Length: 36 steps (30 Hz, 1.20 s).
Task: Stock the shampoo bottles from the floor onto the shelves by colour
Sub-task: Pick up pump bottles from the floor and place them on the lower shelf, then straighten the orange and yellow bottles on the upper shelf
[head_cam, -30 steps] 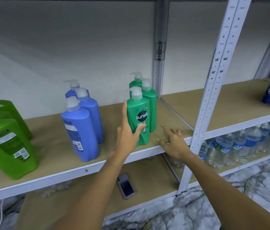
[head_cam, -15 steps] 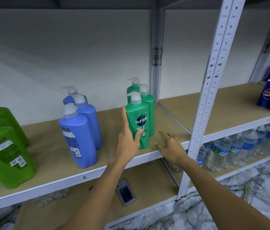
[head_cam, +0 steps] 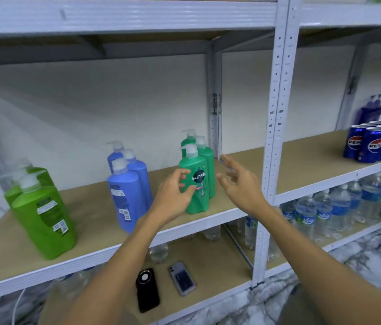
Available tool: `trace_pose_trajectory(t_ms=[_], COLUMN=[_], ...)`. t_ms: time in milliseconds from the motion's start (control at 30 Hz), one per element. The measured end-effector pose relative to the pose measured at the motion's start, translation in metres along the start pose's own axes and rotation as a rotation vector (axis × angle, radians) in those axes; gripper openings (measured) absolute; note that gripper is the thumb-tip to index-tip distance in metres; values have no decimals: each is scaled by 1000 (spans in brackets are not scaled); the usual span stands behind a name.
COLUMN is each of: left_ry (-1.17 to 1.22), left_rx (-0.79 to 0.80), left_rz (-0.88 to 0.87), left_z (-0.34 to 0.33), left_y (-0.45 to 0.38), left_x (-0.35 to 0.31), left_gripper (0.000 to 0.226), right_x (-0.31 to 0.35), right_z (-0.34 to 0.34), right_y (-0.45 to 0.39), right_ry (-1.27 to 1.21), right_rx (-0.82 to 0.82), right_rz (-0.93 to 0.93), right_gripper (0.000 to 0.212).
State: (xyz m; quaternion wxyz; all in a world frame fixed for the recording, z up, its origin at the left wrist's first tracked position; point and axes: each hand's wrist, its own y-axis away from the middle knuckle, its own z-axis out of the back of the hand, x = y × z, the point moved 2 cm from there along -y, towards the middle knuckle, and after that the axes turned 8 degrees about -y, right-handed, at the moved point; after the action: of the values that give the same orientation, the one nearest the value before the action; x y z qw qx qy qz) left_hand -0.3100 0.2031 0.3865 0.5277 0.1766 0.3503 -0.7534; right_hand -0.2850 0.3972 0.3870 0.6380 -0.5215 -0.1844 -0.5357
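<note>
Three teal-green Sunsilk pump bottles stand in a row on the middle shelf [head_cam: 91, 221]; the front one [head_cam: 200, 184] is upright near the shelf edge. My left hand [head_cam: 174, 195] hovers at that bottle's front left with loosely curled fingers, the thumb tip over its label, not gripping. My right hand [head_cam: 240, 184] is raised in the air just right of the bottle, fingers spread and blurred, holding nothing. Left of them stand three blue pump bottles [head_cam: 126, 195] and, further left, lime-green pump bottles [head_cam: 42, 216].
A white perforated upright [head_cam: 276, 113] rises just right of my right hand. Pepsi cans [head_cam: 377, 144] and a purple bottle [head_cam: 370, 111] occupy the right bay. Water bottles [head_cam: 325, 207] fill the lower shelf. Two phones [head_cam: 182, 277] lie on the bottom board.
My left hand has let go of the front teal bottle and eased back. My right hand has lifted off the shelf edge into the air. The view has tilted up.
</note>
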Motion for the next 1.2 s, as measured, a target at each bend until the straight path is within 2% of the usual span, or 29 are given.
trace_pose_trajectory(t_ms=[100, 233, 567, 867, 1200], left_ry=[3, 26, -16, -46, -78], left_rx=[5, -68, -181, -277, -430], left_rz=[-40, -106, -279, -373, -437], left_z=[26, 60, 137, 182, 184], left_y=[4, 8, -3, -65, -156], left_x=[-33, -81, -186, -246, -283], left_gripper=[37, 34, 46, 62, 76], right_x=[31, 77, 162, 198, 217], right_z=[16, 37, 96, 147, 170], right_y=[3, 4, -33, -117, -225], right_ry=[-3, -42, -47, -30, -22], right_rx=[-36, -69, -135, -222, -291], right_rz=[50, 109, 265, 349, 392], right_gripper=[61, 59, 60, 63, 72])
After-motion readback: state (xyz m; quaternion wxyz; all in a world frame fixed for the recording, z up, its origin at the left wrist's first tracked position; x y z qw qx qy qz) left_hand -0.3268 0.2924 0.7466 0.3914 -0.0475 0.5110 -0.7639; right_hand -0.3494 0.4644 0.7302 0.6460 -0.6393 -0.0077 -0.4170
